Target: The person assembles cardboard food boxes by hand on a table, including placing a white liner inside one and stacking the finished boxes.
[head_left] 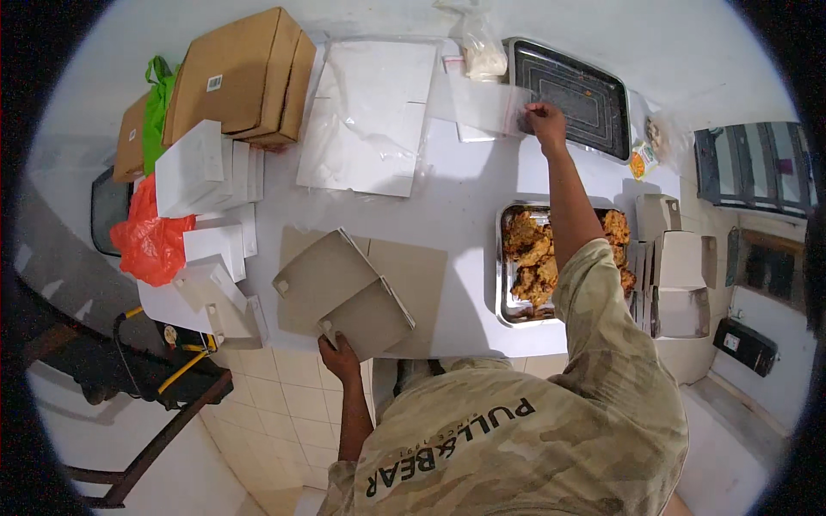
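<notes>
At the table's near edge, my left hand [342, 357] is closed on the front corner of an open grey cardboard food box [366, 320], its lid [320, 265] folded back to the far left. The box rests over a flat grey-brown cardboard sheet [430, 279]. My right arm stretches to the far side, where my right hand [545, 125] pinches the right end of a clear plastic bag [482, 103]. That bag lies between a stack of white sheets and a dark metal tray. Beneath my right forearm, pieces of browned fried food [532, 258] fill a steel tray [501, 284], partly hidden by the arm.
Dark empty tray [572, 99] lies at the far right, beside a small bag of white stuff [484, 60]. White sheets in plastic [370, 116] lie at the back. Folded white boxes [194, 172], a red bag [151, 232] and large cartons [232, 82] crowd the left; grey boxes [680, 258] stand right.
</notes>
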The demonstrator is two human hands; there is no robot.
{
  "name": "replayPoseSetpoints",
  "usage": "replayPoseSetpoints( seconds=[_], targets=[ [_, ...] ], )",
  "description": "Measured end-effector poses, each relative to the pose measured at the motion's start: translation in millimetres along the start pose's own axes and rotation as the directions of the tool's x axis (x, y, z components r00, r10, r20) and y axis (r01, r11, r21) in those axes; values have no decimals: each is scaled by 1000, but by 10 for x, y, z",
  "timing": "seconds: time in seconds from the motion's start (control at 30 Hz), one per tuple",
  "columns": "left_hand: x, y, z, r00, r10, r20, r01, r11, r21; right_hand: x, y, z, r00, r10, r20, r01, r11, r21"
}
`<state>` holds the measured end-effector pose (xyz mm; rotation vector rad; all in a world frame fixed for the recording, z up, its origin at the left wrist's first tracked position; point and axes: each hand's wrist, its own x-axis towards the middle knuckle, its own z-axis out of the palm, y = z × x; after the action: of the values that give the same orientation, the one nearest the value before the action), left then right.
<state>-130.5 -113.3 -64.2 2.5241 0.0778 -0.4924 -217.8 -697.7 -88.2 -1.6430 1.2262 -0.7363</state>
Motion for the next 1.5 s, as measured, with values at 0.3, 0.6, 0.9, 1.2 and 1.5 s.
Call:
replayPoseSetpoints(
  seconds=[0.3,0.6,0.9,1.2,1.5],
  targets=[
    [-1,-67,89,976,93,-197,-98,995,-13,-59,-233,33,989,73,125,-67,997,-48],
    [-12,-42,54,978,132,-161,-136,991,-14,83,-118,80,981,72,181,-84,995,59],
    [2,-123,119,978,96,-187,-122,984,-131,131,-254,101,984,1,179,46,965,-259],
    [28,-392,226,962,66,-264,-73,997,-13,7,-569,192,992,80,95,-25,877,-480],
    [-21,-74,105,993,18,-118,-25,998,-58,180,-164,-27,997,-44,56,58,960,-274]
  ],
)
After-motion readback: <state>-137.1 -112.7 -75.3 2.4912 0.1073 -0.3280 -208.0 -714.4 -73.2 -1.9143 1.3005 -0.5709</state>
